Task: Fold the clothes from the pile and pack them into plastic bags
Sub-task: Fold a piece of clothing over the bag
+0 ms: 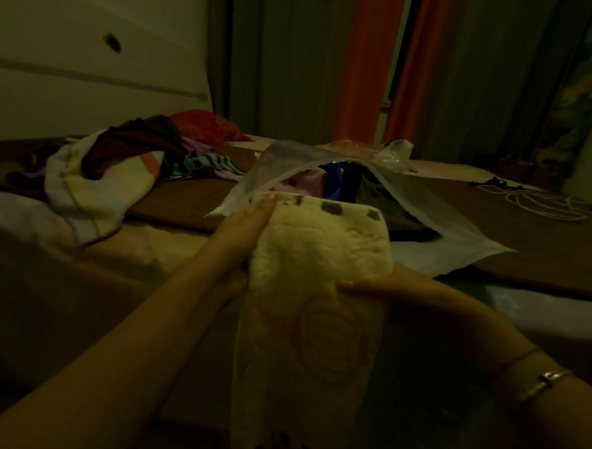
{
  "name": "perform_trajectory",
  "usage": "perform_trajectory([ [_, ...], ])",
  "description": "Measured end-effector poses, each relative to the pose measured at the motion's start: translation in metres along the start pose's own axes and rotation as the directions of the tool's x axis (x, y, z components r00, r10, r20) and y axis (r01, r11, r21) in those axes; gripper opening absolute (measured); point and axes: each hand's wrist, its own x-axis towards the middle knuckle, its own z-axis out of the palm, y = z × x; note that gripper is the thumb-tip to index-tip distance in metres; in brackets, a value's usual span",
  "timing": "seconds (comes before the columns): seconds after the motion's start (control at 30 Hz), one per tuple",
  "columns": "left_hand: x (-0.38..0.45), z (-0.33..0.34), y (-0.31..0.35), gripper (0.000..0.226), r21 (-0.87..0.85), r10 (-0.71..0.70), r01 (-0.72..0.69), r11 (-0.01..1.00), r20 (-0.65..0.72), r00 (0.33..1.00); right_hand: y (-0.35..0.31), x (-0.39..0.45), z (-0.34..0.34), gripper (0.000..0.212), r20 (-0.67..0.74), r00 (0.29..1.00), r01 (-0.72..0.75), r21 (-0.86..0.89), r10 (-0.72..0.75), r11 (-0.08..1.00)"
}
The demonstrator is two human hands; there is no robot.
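While the room is dim, we can still make out a folded cream towel (313, 294) held up over the bed (149, 247), its far end with dark spots right at the mouth of a clear plastic bag (422, 210). We see the left hand (244, 230) gripping the towel's left edge, thumb lying along the top near the bag's rim, fingers hidden under the cloth. We see the right hand (387, 282) holding the towel's right side, thumb pressed across the top of the fabric, the rest of the fingers tucked below and out of view. A bracelet (543, 381) sits on the right wrist. The bag lies on the bed with its opening gaping toward us; inside are packed clothes (337, 185), pink, blue and dark pieces side by side. Well apart to the left, we note the unfolded pile (119, 160) of mixed garments on the bed, with a red pillow (207, 128) behind it. More crumpled plastic (391, 153) lies just behind the bag. A white cord (532, 202) is coiled on the bed at right. Orange curtains (361, 63) hang at the back.
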Motion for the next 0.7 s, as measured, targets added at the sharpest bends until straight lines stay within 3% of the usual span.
perform_trajectory([
  [0.1,-0.001,0.004,0.001,0.046,0.071,-0.172,0.168,0.983,0.054,0.984,0.002,-0.005,-0.01,0.029,-0.013,1.0,0.013,0.05,-0.012,0.999],
  [0.17,0.001,0.004,0.001,0.056,0.075,-0.248,0.238,0.968,0.187,0.951,0.0,-0.009,-0.017,0.028,-0.04,0.999,0.033,0.098,-0.029,0.995],
  [0.27,0.003,0.005,0.0,0.073,0.167,-0.316,0.273,0.947,0.343,0.885,0.0,-0.011,-0.032,0.046,-0.08,0.996,0.051,0.28,-0.03,0.959],
  [0.33,0.001,0.009,-0.001,0.067,0.298,-0.368,0.27,0.915,0.35,0.861,0.001,-0.011,-0.041,0.055,-0.134,0.991,0.077,0.399,-0.025,0.914],
  [0.4,-0.005,0.016,0.0,0.046,0.399,-0.389,0.253,0.881,0.307,0.868,0.001,-0.01,-0.047,0.057,-0.149,0.989,0.093,0.5,-0.02,0.861],
  [0.5,-0.007,0.022,0.003,0.027,0.428,-0.326,0.218,0.877,0.197,0.925,0.004,-0.011,-0.045,0.061,-0.149,0.982,-0.013,0.557,0.116,0.831],
  [0.6,-0.005,0.026,0.01,0.038,0.382,-0.152,0.106,0.918,0.091,0.984,0.01,-0.014,-0.039,0.064,-0.158,0.965,-0.099,0.517,0.209,0.85],
  [0.7,-0.007,0.026,0.014,0.045,0.36,0.073,-0.086,0.929,0.049,0.996,0.01,-0.023,-0.036,0.047,-0.105,0.972,-0.123,0.54,0.212,0.832],
])
